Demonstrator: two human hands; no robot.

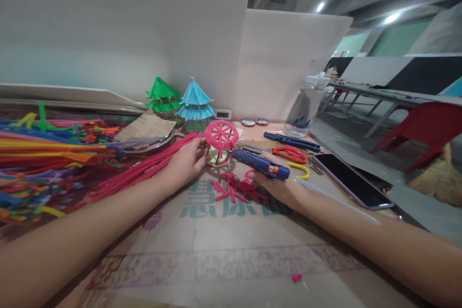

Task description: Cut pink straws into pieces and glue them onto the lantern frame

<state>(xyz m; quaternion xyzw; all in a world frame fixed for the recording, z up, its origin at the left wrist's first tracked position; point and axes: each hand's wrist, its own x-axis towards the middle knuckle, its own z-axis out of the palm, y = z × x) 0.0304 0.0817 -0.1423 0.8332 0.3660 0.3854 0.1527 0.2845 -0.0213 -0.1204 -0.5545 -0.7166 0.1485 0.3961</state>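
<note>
My left hand has its fingers closed on a small pavilion model with a pink spoked top, thin posts and a pale base. In my right hand is a blue hot glue gun, its nozzle pointing left at the rim of the pink top; whether it touches, I cannot tell. A clear glue stick trails from the gun's back over my right forearm. Just below the model lies a loose pile of short pink pieces. Long pink pipe cleaners run beside my left hand.
Green and blue pavilion models stand at the back. Bundles of coloured pipe cleaners fill the left. To the right are orange-handled scissors, a dark blue utility knife, a phone and a clear bottle.
</note>
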